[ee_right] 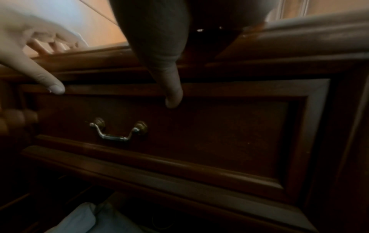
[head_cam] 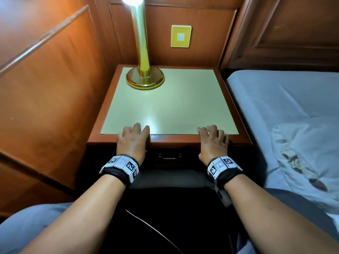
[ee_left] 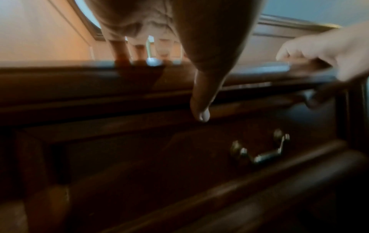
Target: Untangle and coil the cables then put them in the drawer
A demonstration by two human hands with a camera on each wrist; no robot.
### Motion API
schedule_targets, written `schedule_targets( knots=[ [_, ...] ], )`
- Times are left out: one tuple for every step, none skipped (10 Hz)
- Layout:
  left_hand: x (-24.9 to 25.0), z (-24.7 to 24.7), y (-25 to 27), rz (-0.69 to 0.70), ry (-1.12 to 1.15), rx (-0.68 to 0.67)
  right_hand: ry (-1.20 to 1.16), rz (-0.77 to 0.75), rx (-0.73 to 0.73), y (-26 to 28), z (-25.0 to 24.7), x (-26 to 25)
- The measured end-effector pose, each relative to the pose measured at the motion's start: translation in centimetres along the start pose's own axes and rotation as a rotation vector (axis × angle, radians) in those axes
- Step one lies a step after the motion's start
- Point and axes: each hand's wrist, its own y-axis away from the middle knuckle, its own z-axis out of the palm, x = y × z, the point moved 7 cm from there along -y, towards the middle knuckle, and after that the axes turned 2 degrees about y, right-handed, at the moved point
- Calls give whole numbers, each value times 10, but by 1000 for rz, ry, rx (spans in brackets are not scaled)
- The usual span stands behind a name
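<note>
Your left hand [head_cam: 132, 142] rests palm down on the front edge of the table [head_cam: 170, 105], fingers [head_cam: 136, 127] straight and spread on the pale top, thumb [ee_left: 199, 100] hanging down over the front. That grip is loose and holds nothing. Your right hand [head_cam: 213, 142] lies the same way near the right front corner, fingers lightly bent onto the top, thumb [ee_right: 173, 94] pointing down over the drawer [ee_right: 199, 134]; its grip is also relaxed, with nothing in it. The two hands are well apart.

The drawer sits just under your hands in the table front. It is closed, and its metal handle [ee_right: 117, 131] hangs between your wrists in the head view [head_cam: 169, 156]. Neither thumb touches the handle.

A thin dark cable [head_cam: 150, 228] runs across your lap between your forearms, low in the head view; you cannot tell where it ends. No cables lie on the table top.

Both wrists wear bands [head_cam: 121, 166] with black-and-white markers. A brass lamp [head_cam: 144, 74] stands at the back left of the table. A yellow wall plate [head_cam: 181, 36] is on the wood panel behind it. A bed [head_cam: 286, 110] with a grey sheet lies beside the table on your right.
</note>
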Motion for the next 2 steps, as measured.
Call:
schedule_targets(
  knots=[
    [-4, -7, 5, 1, 116, -68, -33, 20, -60, 13, 6, -5],
    [-9, -25, 17, -24, 350, -64, -39, -3, -141, 41, 10, -15]
  ],
)
